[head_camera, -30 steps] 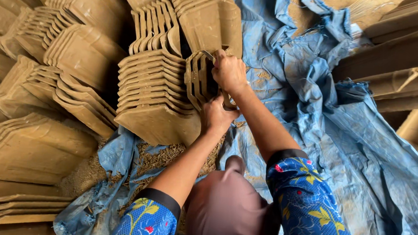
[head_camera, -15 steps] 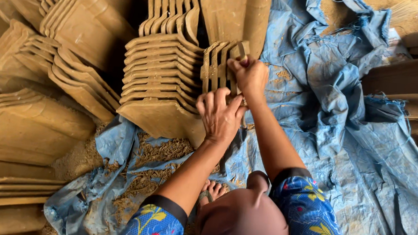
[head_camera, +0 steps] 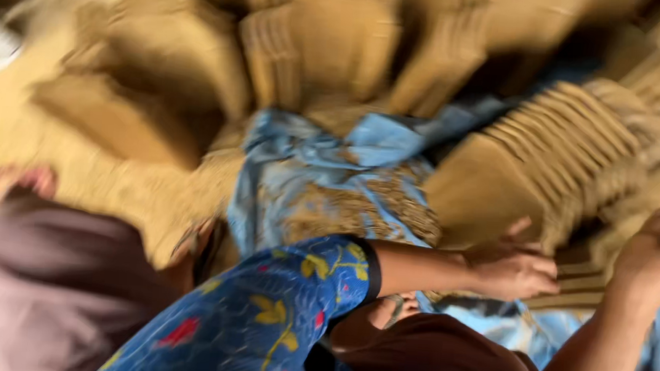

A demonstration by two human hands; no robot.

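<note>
The view is blurred by motion. A stack of tan clay roof tiles (head_camera: 553, 161) lies on its side at the right. My left hand (head_camera: 512, 267), coming out of a blue flowered sleeve (head_camera: 293, 290), rests flat against the lower end of that stack with its fingers apart. My right hand (head_camera: 658, 255) is at the right edge, curled around the end of a clay tile (head_camera: 614, 226) beside the stack. What lies between its fingers is hard to make out.
More stacks of clay tiles (head_camera: 315, 55) fill the top and left. A crumpled blue tarp (head_camera: 324, 162) strewn with clay crumbs lies in the middle. My brown-clad knee (head_camera: 434, 360) is at the bottom, and more brown cloth (head_camera: 49, 283) is at the lower left.
The view has swung round and closed in, so the stack now lies at the right. Both hands stay on the tiles, the left one flat, the right one curled.
</note>
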